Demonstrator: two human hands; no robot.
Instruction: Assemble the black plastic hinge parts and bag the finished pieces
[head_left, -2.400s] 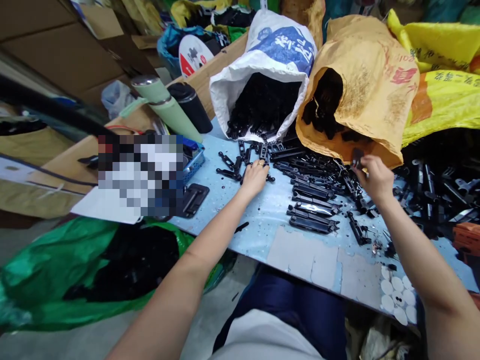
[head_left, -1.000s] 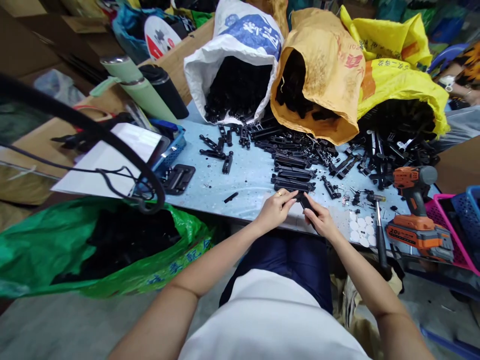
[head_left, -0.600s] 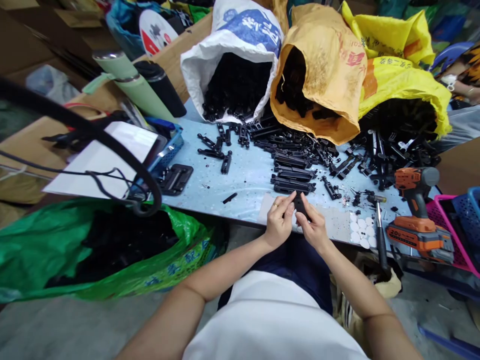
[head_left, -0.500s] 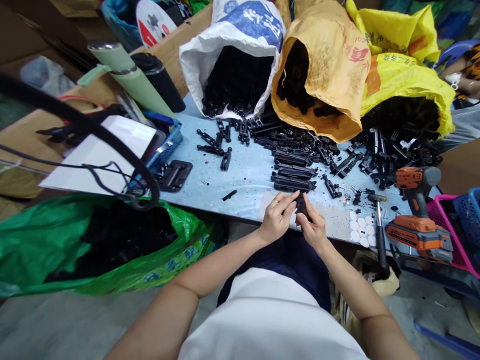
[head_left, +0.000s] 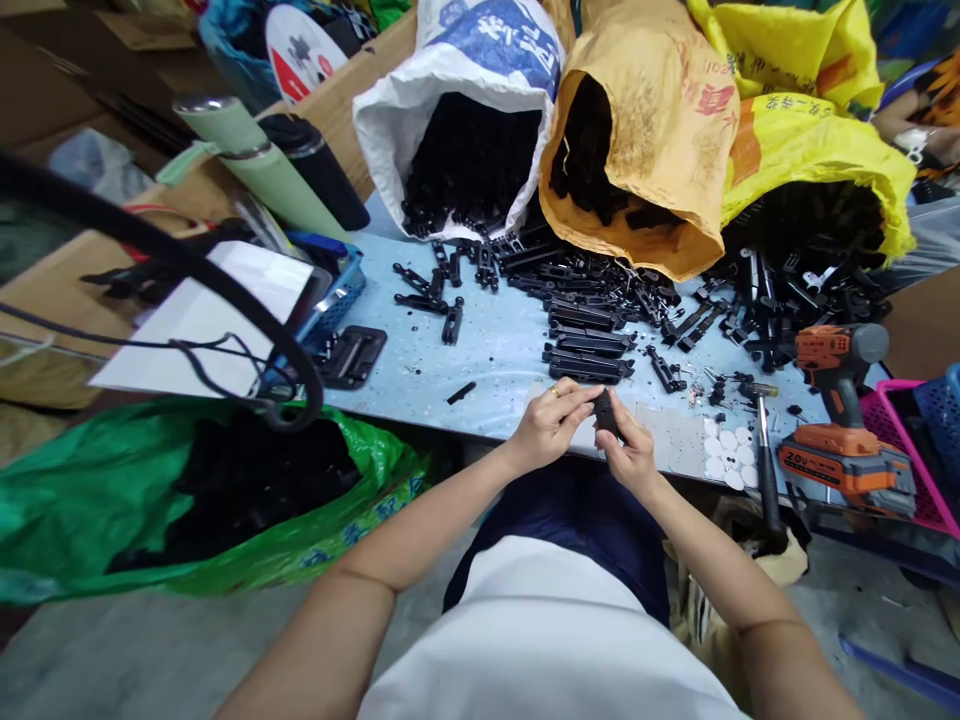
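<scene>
Close to the front edge of the bench, my right hand [head_left: 628,440] is closed round a small dark block-like black part [head_left: 606,412], thumb and fingers on its sides. My left hand [head_left: 551,425], wearing a ring, has its fingers closed and its fingertips against the upper end of the same part. Fingers cover much of the part, so its exact kind does not show. Just beyond my hands lies a row of long black hinge-like pieces [head_left: 589,365]. A thin black strip [head_left: 461,392] lies to the left on the blue bench top [head_left: 420,375].
A white sack [head_left: 375,130], an orange sack [head_left: 660,120] and a yellow sack [head_left: 795,150] spill black parts. Right: hammer [head_left: 765,460], cordless drill [head_left: 840,420], white discs [head_left: 729,452]. Left: green bag [head_left: 90,480], black cable loop [head_left: 247,300], flasks [head_left: 277,180]. A co-worker's arm [head_left: 907,120] shows far right.
My left hand has shifted slightly to the left, its fingertips still at the black part. My right hand keeps its hold. The camera view has moved a little.
</scene>
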